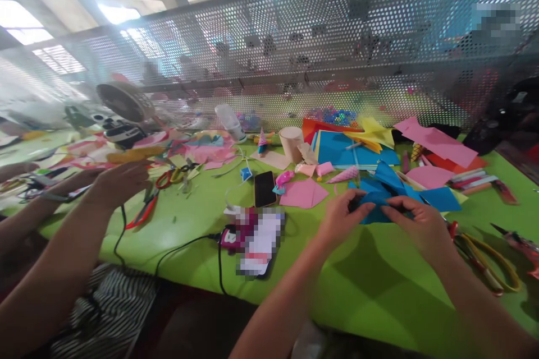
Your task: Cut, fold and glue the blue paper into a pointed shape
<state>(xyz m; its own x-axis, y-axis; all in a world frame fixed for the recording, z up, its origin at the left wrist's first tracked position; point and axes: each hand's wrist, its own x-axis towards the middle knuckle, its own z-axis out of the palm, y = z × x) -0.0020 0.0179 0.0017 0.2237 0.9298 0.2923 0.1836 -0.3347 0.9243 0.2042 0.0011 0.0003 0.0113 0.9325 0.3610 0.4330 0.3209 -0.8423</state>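
Note:
My left hand (343, 216) and my right hand (421, 227) are raised over the right part of the green table. Between them they pinch a small blue sheet (376, 199), thumbs toward me; whether it is paper or felt I cannot tell. Just behind it lie more cut blue pieces (440, 198). A pink sheet (304, 193) rests left of my left hand, beside a small pink figure (285, 178) and a pink cone (346, 175). Scissors with yellow handles (501, 261) lie right of my right hand.
A perforated metal screen (261, 45) closes off the table's back. Two phones, one dark (265, 189) and one lit (261, 244), lie near a purple power block (231, 237) with a black cable. At left, a co-worker's arm (71, 241) reaches over red-handled pliers (145, 212).

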